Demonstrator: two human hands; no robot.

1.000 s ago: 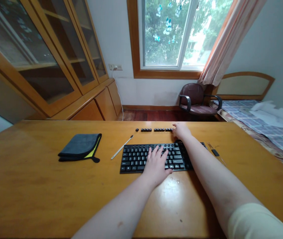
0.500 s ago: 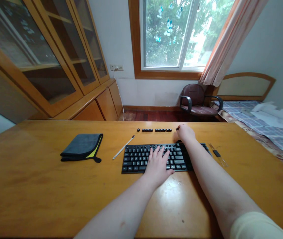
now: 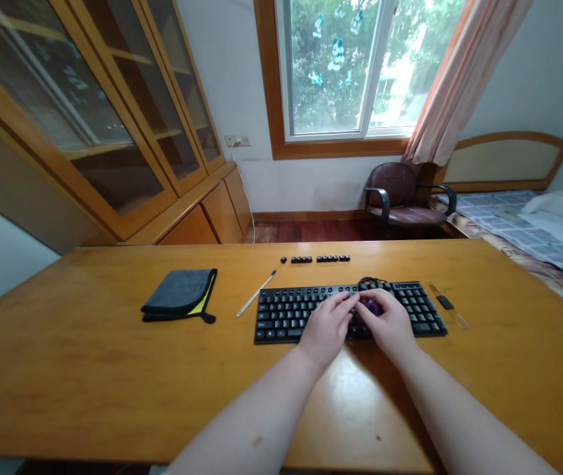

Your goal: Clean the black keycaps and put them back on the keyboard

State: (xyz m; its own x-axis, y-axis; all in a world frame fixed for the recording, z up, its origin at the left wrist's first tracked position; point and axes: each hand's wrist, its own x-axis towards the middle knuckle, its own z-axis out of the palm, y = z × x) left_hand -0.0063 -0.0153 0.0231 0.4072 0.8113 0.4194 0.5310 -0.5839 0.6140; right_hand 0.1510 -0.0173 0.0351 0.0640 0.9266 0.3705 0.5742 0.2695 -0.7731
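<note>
A black keyboard (image 3: 286,316) lies on the wooden desk, its right part covered by my hands. My left hand (image 3: 328,326) is closed over the middle keys, and its fingertips meet those of my right hand (image 3: 387,320). The black keycap from my right fingertips is gone from the desk end of the row; between the closed fingers it is hidden. Something purple (image 3: 373,307) shows under my right hand, its kind unclear. Behind the keyboard, several loose black keycaps (image 3: 327,258) stand in a row.
Left of the keyboard lie a thin white brush (image 3: 256,295) and a folded grey cloth (image 3: 180,291) with black edging. To the right is a wire tool (image 3: 444,303) with a black handle. A coiled black cable (image 3: 371,280) sits behind the keyboard.
My right hand has come back from the keycap row to the keyboard, bringing a keycap away. My left hand has gone from spread on the keys to closed, fingertips against the right hand's.
</note>
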